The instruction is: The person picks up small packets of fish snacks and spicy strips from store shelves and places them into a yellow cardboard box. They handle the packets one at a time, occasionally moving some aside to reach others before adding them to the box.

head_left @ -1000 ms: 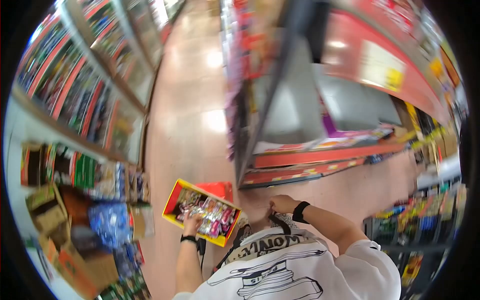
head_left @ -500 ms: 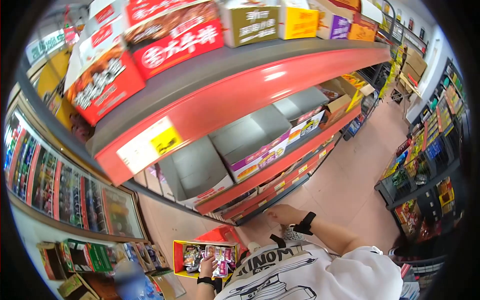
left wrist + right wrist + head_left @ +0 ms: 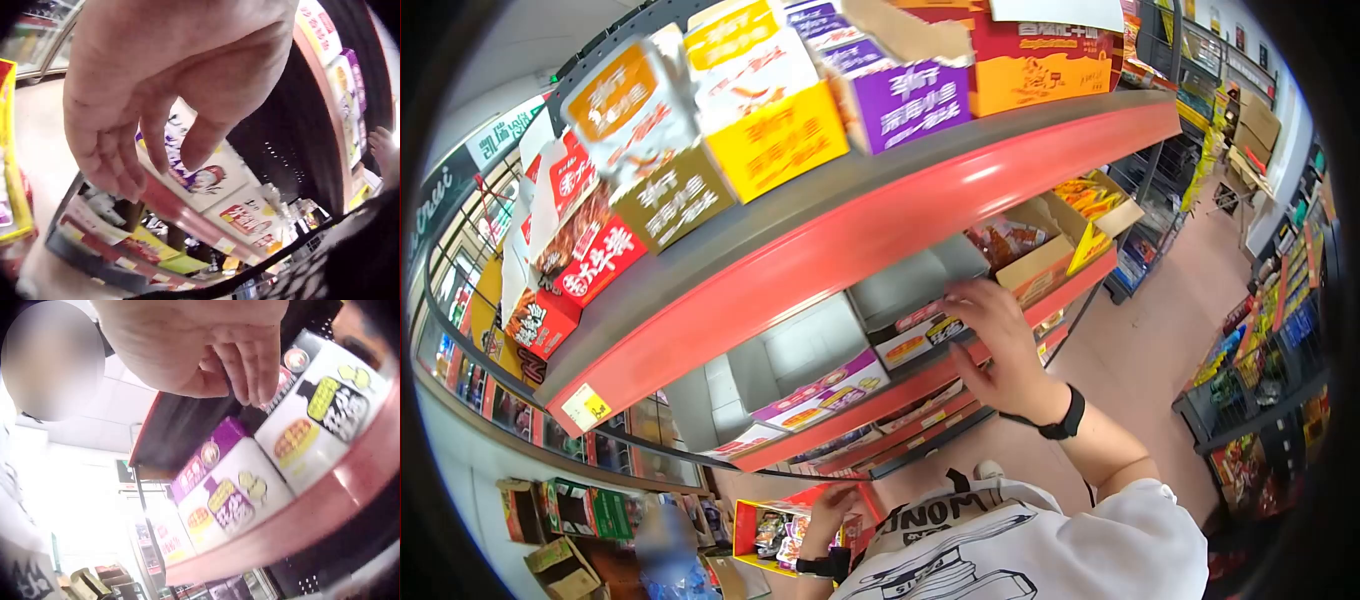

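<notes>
My right hand (image 3: 1000,345) is at a grey-lined open display box (image 3: 918,345) with a dark-labelled front, on the middle shelf. Its fingertips reach over the box's front edge, thumb apart from the fingers; the right wrist view shows the fingers loosely extended and nothing gripped. Beside that box, to the left, sits a purple-fronted display box (image 3: 825,395) showing a bare grey inside. Low down, my left hand (image 3: 830,512) hangs beside a yellow-and-red carton (image 3: 745,530) of small snack packets (image 3: 775,540). In the left wrist view its fingers are loosely bent, holding nothing.
Snack cartons (image 3: 775,150) line the upper shelf, above a red shelf edge (image 3: 840,250). Right of my right hand stand brown cartons (image 3: 1045,280) with packets. Another rack (image 3: 1240,380) is across the aisle. Opened cardboard boxes (image 3: 565,570) lie at lower left.
The view has turned from the aisle to the shelf. My right hand has risen from near my body to the display box. My left hand has lifted off the packets in the carton.
</notes>
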The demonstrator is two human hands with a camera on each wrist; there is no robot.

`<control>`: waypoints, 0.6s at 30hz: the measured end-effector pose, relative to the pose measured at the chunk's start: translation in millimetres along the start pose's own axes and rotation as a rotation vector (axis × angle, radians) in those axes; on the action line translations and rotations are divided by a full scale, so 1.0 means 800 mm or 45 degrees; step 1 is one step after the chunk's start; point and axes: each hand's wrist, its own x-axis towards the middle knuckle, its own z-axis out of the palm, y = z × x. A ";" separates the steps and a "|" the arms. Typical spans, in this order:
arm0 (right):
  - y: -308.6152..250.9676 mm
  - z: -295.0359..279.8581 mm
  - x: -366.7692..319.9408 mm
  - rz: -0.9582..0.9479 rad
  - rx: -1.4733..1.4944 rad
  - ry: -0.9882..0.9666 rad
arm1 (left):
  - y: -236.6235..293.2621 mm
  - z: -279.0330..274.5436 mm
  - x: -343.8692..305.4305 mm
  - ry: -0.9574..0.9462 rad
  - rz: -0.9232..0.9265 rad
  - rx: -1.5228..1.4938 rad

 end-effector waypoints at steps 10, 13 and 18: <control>0.090 -0.006 0.026 -0.208 -0.157 -0.366 | 0.255 0.157 -0.038 0.153 0.699 -0.011; 0.085 -0.012 0.025 -0.197 -0.160 -0.396 | 0.265 0.178 -0.037 0.188 0.734 0.065; 0.093 -0.023 0.018 -0.197 0.045 -0.480 | 0.287 0.214 -0.034 0.212 0.730 0.293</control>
